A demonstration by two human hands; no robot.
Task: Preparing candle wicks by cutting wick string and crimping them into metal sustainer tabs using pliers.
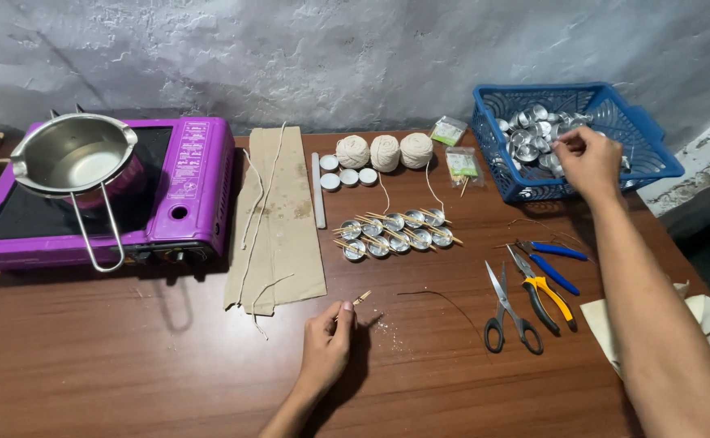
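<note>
- Right hand (588,160) is reaching into the blue plastic lattice basket (655,146) at the back right of the brown wooden worktop (128,357), fingers curled and pinching among the small shiny aluminium tealight cups (533,130) heaped inside. Looks like it has 1 cup by the rim, but the pile is too cluttered to be sure.
- Left hand (328,345) rests on the worktop near the front, thumb and forefinger closed on a short pale wooden stick (361,298) that pokes out to the right.
- Just behind that, 2 rows of filled-looking tin cups with wooden skewers laid across them (395,231), then 3 balls of cream cotton string (384,152) and a few small white wax discs (347,175).
- Far left: purple portable gas stove (201,186) with a steel double-boiler pot (75,154) on it. Beside it a brown cardboard strip (286,219) with loose wick lengths.
- Right side: black-handled scissors (509,316), yellow-handled pliers (545,296), blue-handled pliers (553,259).
- What could go wrong, my guess: the forearm stretches right over the scissors and pliers, so pulling back low could drag them. The cups are light and nested, so a sloppy pinch could lift several and scatter them onto the skewer rows.
</note>
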